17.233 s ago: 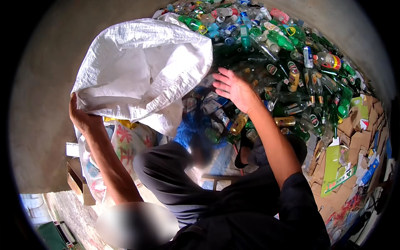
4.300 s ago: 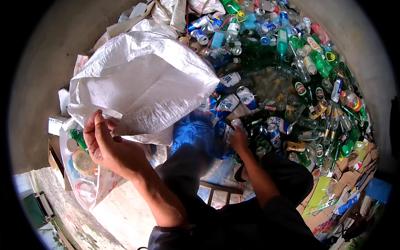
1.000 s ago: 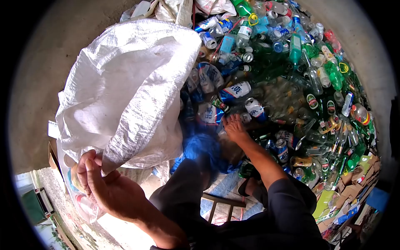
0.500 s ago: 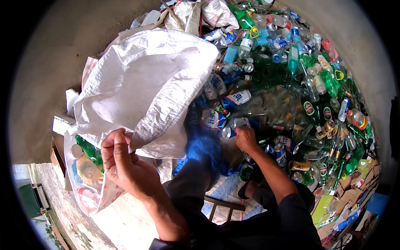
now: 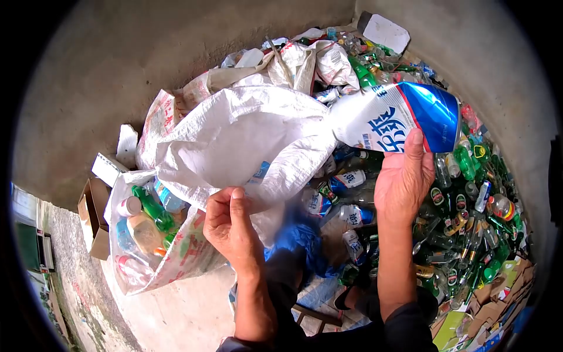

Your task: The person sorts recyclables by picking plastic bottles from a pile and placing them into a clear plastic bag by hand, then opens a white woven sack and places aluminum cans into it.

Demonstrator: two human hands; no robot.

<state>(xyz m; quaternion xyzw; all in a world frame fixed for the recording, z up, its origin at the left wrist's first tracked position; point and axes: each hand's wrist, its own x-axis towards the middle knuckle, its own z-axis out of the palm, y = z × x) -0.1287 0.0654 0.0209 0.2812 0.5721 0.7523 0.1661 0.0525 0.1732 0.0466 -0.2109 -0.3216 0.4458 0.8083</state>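
My left hand [image 5: 231,220] pinches the near rim of a white woven sack [image 5: 217,138], whose mouth gapes toward me. Inside the sack, a small blue-and-white item [image 5: 260,172] shows in part. Raised close to the camera, my right hand [image 5: 406,182] grips a white-and-blue drink can [image 5: 396,117] lying sideways, thumb on its front and fingers hidden behind it. The can's narrow left end is beside the sack's right edge; whether they touch I cannot tell. More cans [image 5: 356,215] of the same look lie on the pile below my right hand.
A heap of bottles [image 5: 463,205] and cans fills the right side along a wall. Left of the sack stands a clear bag [image 5: 138,258] of plastic bottles. An open cardboard box [image 5: 94,217] is beyond it. Flattened cardboard [image 5: 484,299] lies at lower right.
My right hand has risen from the pile with a can in it, now close to the camera. My left hand still holds the sack rim. The view has shifted; the blue-and-white item now shows inside the sack.
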